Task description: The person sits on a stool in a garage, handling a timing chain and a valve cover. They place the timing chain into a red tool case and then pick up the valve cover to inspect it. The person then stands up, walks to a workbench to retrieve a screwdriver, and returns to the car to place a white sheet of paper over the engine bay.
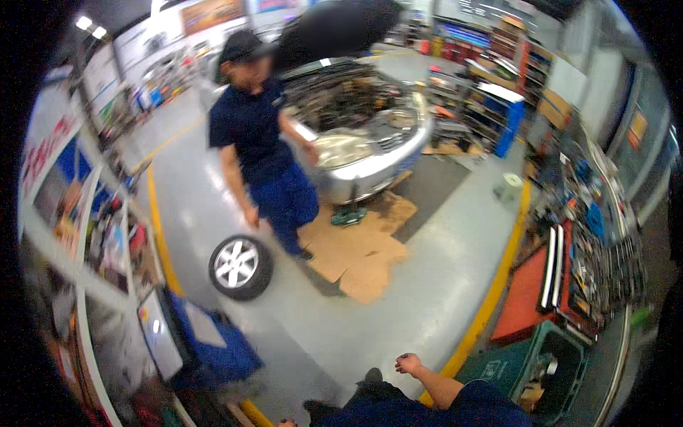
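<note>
My right hand (pixel 408 364) hangs low beside my body, above the grey floor near the yellow line. Its fingers are loosely bent and a little apart, and I see nothing in them. The nearest thing to it is a green bin (pixel 491 366) on the right. Only a sliver of my left hand (pixel 287 423) shows at the lower edge, so its fingers are hidden. Ahead, a silver car (pixel 370 167) stands with its hood raised and its engine bay exposed. A person in dark blue (pixel 249 128) stands at its front corner.
A wheel with a silver rim (pixel 240 267) lies on the floor to the left. Flattened cardboard (pixel 373 267) with a green tool (pixel 348 215) is before the car. A red tool cabinet (pixel 523 292) stands right; white-framed shelving (pixel 107 292) stands left. A whitish container (pixel 507 186) sits farther right.
</note>
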`<state>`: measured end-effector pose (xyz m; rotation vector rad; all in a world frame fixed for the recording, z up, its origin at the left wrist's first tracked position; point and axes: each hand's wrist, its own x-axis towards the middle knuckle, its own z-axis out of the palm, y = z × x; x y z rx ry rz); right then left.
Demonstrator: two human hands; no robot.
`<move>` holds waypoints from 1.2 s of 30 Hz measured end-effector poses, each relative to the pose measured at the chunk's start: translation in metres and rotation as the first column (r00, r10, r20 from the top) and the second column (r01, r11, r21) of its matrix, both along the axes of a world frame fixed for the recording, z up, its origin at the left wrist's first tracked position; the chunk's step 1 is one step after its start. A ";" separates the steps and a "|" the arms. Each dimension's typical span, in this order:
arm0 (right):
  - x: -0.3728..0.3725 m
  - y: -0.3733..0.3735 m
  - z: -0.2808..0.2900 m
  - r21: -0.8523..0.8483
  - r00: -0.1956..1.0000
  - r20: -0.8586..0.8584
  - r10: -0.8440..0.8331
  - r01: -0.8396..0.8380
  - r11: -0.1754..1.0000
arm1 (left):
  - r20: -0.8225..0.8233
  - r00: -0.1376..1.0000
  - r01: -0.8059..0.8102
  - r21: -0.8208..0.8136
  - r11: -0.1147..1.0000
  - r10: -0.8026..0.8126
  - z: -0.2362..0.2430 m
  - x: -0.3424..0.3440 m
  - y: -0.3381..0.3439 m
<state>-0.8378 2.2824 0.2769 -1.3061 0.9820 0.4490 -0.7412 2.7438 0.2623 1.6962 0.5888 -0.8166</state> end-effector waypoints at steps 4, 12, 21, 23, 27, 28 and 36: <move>-0.064 -0.128 -0.078 -0.436 0.985 0.110 0.129 -0.069 0.897 | 0.003 0.921 0.390 0.048 0.920 -0.390 0.027 0.091 -0.131; -0.103 -0.195 -0.044 -0.164 0.676 0.099 -0.731 0.735 0.658 | -0.183 0.654 0.752 0.257 0.607 -0.734 0.026 0.238 -0.294; -0.210 -0.124 -0.106 -0.282 0.197 0.003 -0.980 0.941 0.188 | -0.008 0.026 0.995 0.096 0.025 -1.000 -0.004 0.340 -0.679; -0.188 -0.109 -0.100 -0.165 0.017 -0.117 -0.993 0.986 0.037 | 0.043 -0.023 0.999 0.038 -0.021 -0.999 -0.005 0.349 -0.757; -0.155 -0.105 -0.098 0.024 -0.100 -0.236 -0.967 0.994 -0.108 | 0.107 0.058 0.991 -0.123 0.045 -0.993 0.005 0.325 -0.900; -0.139 -0.127 -0.092 -0.164 0.449 -0.273 -0.851 0.850 0.501 | 0.111 0.100 0.987 -0.135 0.084 -0.989 0.007 0.333 -0.923; -0.031 -0.412 -0.115 -0.552 0.945 -0.311 -0.101 -0.094 0.829 | -0.148 0.065 0.997 -0.022 0.069 -0.987 0.029 0.416 -0.974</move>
